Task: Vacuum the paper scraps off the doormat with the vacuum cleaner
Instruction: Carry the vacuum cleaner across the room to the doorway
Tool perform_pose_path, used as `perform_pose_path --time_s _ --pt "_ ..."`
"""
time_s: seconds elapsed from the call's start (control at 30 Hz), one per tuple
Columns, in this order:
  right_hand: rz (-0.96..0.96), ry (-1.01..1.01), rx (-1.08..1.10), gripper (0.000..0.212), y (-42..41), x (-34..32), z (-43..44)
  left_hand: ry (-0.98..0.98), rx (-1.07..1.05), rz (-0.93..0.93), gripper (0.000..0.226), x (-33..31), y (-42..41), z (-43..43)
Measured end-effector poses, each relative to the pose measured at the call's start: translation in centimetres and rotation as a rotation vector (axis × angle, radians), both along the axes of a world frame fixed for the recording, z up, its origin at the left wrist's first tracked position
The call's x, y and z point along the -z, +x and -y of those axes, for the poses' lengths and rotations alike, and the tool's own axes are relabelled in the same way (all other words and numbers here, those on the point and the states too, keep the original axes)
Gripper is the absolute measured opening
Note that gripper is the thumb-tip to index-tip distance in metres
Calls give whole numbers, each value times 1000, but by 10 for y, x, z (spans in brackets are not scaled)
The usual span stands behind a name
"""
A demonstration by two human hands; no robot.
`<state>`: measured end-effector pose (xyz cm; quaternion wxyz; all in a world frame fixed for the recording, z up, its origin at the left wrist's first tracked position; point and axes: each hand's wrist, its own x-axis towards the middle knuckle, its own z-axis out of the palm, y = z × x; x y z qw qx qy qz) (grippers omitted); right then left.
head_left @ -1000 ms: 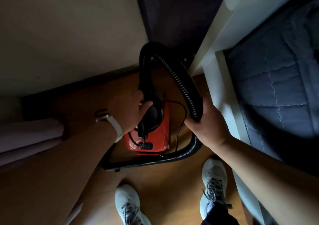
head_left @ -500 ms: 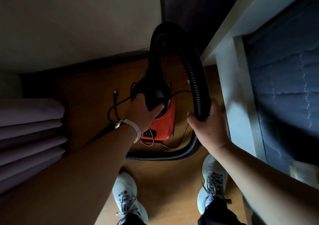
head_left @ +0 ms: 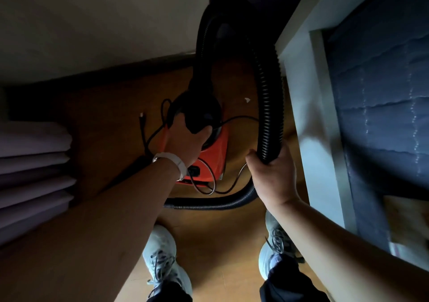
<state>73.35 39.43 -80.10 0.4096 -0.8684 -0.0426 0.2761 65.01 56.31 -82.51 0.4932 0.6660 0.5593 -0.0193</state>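
While we look straight down from head height, the red canister vacuum cleaner sits on the wooden floor just ahead of our two pale sneakers, and serves as the landmark for everything else. Our left hand rests on top of the canister, fingers curled closed around its black top housing; a white wristband circles that wrist. Our right hand, to the right of the canister, is wrapped fully around the black ribbed hose, thumb and fingers closed on it. From that grip the hose arches up and over beyond the canister and also trails along the floor in front of it, between canister and shoes. A thin black power cord loops loosely over and around the canister, its plug lying on the floor to the left. One small white scrap lies on the floor behind the canister to the right. Further right stands a white bed frame with a dark quilted mattress; far left is a stack of folded pale bedding. No doormat can be made out.
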Motion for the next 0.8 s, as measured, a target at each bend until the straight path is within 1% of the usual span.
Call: perform_pose_path --time_s 0.07,0.13,0.23,0.37,0.5,0.57,0.63,0.67,0.8 --pt "21 24 -1 30 5 -17 -4 24 18 -23 59 -9 -3 4" --pt "17 49 -13 29 10 -36 -4 9 24 -5 56 -26 -6 5" --pt "-14 21 1 29 12 -67 -3 -33 56 -28 49 -64 -12 1" --pt "-60 18 25 32 7 -110 -6 -23 76 -42 46 -115 -22 -2" --pt "-151 68 82 16 2 -163 -16 0 72 -32 44 -174 -29 -1" --pt "-193 98 117 20 -3 -191 -20 13 39 -7 44 -204 -33 0" --pt "-221 126 133 16 -9 -221 -23 19 4 1 43 -234 -37 -1" --pt "-229 141 139 14 -11 -237 -24 27 -7 6 43 -250 -39 0" --pt "-222 182 105 15 -19 -303 -29 76 -16 4 45 -317 -50 0"
